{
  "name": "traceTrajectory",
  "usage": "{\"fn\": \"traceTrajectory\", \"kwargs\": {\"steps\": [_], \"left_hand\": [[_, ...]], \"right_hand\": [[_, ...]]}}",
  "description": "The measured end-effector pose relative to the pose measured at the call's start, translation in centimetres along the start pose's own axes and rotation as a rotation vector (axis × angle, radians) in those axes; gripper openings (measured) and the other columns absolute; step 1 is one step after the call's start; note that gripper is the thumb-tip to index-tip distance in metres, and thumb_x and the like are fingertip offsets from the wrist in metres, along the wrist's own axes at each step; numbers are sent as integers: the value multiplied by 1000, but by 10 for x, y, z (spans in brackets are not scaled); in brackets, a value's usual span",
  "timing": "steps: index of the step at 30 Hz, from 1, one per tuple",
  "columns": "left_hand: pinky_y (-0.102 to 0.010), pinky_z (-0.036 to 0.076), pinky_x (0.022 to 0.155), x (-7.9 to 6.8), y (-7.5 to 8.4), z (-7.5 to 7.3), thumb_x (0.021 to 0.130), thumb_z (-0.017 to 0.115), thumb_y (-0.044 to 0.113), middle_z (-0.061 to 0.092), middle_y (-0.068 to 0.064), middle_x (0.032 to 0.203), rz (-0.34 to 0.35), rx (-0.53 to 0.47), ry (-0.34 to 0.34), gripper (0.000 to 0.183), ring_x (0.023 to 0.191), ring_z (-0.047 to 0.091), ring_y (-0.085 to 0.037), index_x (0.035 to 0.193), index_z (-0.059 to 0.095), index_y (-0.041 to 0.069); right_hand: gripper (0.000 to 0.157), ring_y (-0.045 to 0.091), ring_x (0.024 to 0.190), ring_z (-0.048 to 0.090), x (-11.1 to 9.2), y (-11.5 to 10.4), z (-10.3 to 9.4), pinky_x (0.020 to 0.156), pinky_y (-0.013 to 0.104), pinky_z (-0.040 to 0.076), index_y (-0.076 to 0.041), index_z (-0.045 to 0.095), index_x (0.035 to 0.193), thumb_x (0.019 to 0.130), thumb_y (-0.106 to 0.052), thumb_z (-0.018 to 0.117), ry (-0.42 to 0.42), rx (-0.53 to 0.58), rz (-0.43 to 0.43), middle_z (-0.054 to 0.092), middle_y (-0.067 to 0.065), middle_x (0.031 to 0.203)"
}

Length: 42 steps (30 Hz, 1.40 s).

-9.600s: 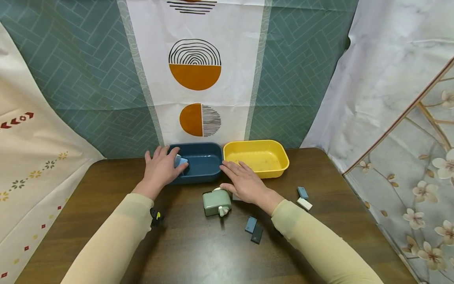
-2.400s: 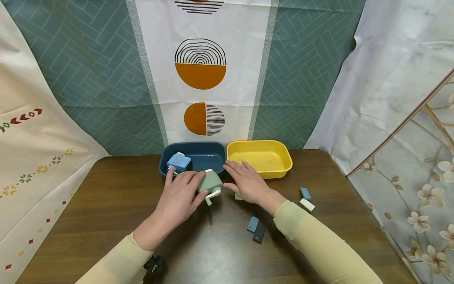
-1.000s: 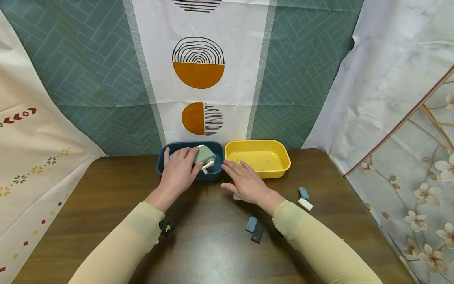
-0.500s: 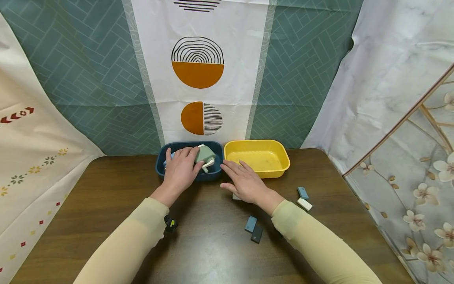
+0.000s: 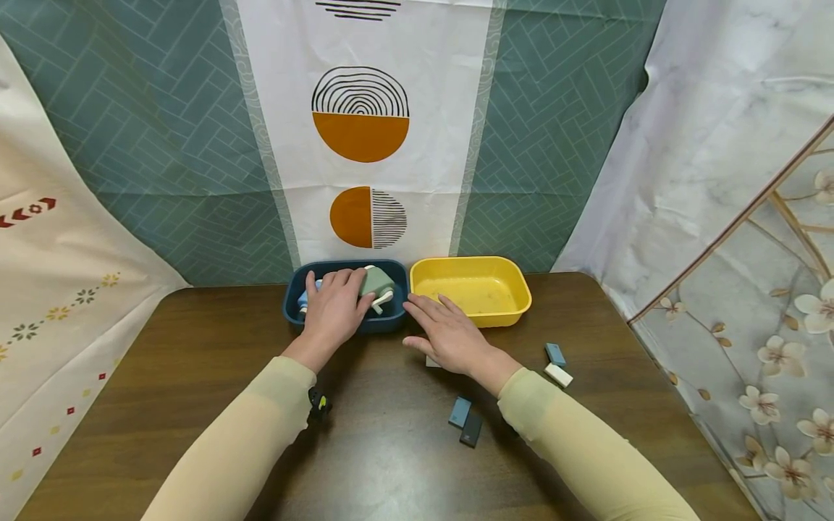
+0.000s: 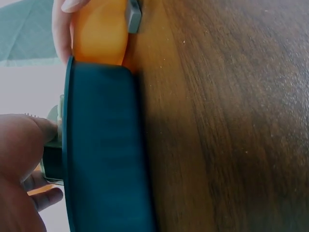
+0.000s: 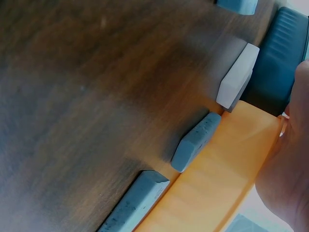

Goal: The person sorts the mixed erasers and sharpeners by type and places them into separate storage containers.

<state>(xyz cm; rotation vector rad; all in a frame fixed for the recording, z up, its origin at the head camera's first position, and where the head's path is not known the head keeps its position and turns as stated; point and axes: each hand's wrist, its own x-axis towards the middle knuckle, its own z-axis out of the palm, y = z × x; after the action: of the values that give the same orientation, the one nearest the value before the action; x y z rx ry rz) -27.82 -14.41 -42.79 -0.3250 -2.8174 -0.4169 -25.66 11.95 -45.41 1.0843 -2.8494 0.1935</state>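
Note:
My left hand (image 5: 332,304) reaches into the dark blue bin (image 5: 384,325) and grips a green hand-crank pencil sharpener (image 5: 378,282) with a white crank. In the left wrist view, the sharpener's dark lower part (image 6: 52,162) shows between thumb and fingers just past the bin's rim. A similar light blue sharpener (image 5: 302,298) lies in the bin's left end, mostly covered by the hand. My right hand (image 5: 449,336) lies with straight fingers at the near left corner of the yellow bin (image 5: 498,319). A pale grey block (image 5: 432,362) peeks out under it.
On the brown table (image 5: 378,463), a blue block (image 5: 459,412) and a black block (image 5: 470,430) lie in front of the right hand. Farther right are another blue block (image 5: 555,354) and a white block (image 5: 558,375). A patterned cloth (image 5: 365,166) hangs behind the bins.
Earlier the left hand was at the blue sharpener in the bin, then lifted the green one off the table and carried it into the blue bin. The right hand has hardly moved.

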Motion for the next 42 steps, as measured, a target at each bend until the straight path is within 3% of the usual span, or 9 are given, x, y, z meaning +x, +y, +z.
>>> {"fn": "traceTrajectory", "kwargs": {"steps": [25,42], "left_hand": [[-79,8,128,2,-3,8,110,70,39,59,-20,156,-19,11,-52,59,146,47,-45,160,56,10],[-80,8,127,2,-4,8,112,66,42,53,-18,165,-18,20,-93,60,159,37,-44,159,57,6]], "right_hand": [[76,26,166,30,0,-2,4,136,53,16,-11,37,173,115,-58,48,25,-10,-6,30,9,181],[77,24,167,25,0,-1,1,136,52,14,-12,35,174,115,-59,47,10,-9,0,28,8,182]]}}
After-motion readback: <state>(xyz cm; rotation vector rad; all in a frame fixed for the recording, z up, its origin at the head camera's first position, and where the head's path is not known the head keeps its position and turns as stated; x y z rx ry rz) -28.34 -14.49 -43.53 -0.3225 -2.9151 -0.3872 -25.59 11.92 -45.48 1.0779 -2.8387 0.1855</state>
